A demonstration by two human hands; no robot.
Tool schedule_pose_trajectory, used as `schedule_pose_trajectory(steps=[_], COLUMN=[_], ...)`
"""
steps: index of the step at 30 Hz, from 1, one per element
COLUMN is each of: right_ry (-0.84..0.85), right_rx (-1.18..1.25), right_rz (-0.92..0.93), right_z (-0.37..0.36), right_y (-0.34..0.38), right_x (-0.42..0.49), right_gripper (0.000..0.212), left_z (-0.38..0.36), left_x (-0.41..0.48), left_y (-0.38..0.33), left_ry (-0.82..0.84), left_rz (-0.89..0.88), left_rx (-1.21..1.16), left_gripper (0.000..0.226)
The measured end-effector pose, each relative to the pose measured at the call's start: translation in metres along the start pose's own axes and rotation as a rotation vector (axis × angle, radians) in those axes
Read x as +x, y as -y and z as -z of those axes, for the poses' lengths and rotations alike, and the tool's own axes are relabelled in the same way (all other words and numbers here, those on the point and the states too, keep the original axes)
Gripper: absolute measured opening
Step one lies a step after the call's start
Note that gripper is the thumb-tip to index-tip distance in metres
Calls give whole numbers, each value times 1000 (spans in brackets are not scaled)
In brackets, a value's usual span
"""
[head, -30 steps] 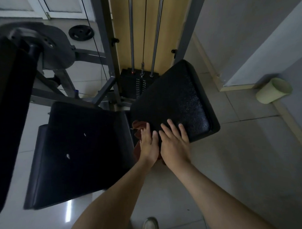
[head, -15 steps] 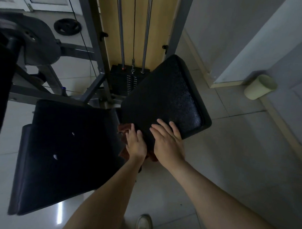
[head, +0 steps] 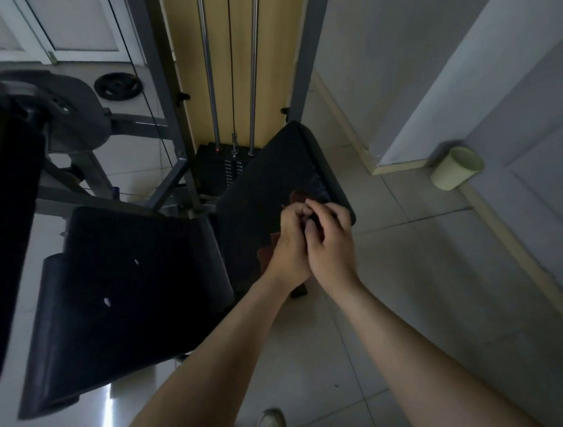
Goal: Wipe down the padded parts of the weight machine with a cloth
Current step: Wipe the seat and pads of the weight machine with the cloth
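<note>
Head view shows the left hand [head: 290,242] and right hand [head: 328,243] pressed together, fingers curled around a limp reddish-brown cloth [head: 298,196] bunched over the tilted black textured vinyl pad [head: 268,184]. Being soft and light, the cloth will likely slump and fold; gathering it into a wad under the palm should give firmer wiping contact.

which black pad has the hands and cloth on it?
The tilted right pad beside the weight stack. Both hands, left and right, bunch the reddish cloth on it. The bigger seat pad lies untouched.
</note>
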State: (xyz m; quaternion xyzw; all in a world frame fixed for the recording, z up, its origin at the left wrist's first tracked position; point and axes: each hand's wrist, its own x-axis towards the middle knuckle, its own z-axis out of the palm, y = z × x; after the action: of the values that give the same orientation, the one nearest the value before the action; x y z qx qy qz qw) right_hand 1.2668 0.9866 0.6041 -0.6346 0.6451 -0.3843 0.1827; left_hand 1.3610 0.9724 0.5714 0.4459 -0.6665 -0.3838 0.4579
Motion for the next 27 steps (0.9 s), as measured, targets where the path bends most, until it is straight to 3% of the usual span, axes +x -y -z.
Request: schedule_pose_trajectory(steps=[3, 6, 10, 16, 20, 23, 27], right_ry=[89, 147, -27, -178, -243, -251, -502], right_rx=[39, -77, -187, -193, -47, -254, -257], right_rz=[-95, -118, -35, -131, -243, -275, -308], right_z=[12, 21, 37, 15, -7, -26, -46], right_y=[9, 13, 11, -22, -20, -17, -10], right_x=[17, 38, 71, 69, 31, 17, 10], right_gripper=[45, 46, 32, 37, 39, 59, 50], left_z=[4, 6, 1, 7, 15, 26, 45], left_x=[13, 18, 20, 20, 18, 12, 7], left_y=[-5, -10, -9, 19, 24, 26, 36], left_ry=[17, 62, 35, 99, 231, 357, 505], left_rz=[-18, -40, -75, 195, 131, -53, 157], left_rx=[8, -26, -91, 48, 107, 152, 51], left_gripper=[56, 71, 78, 55, 58, 54, 63])
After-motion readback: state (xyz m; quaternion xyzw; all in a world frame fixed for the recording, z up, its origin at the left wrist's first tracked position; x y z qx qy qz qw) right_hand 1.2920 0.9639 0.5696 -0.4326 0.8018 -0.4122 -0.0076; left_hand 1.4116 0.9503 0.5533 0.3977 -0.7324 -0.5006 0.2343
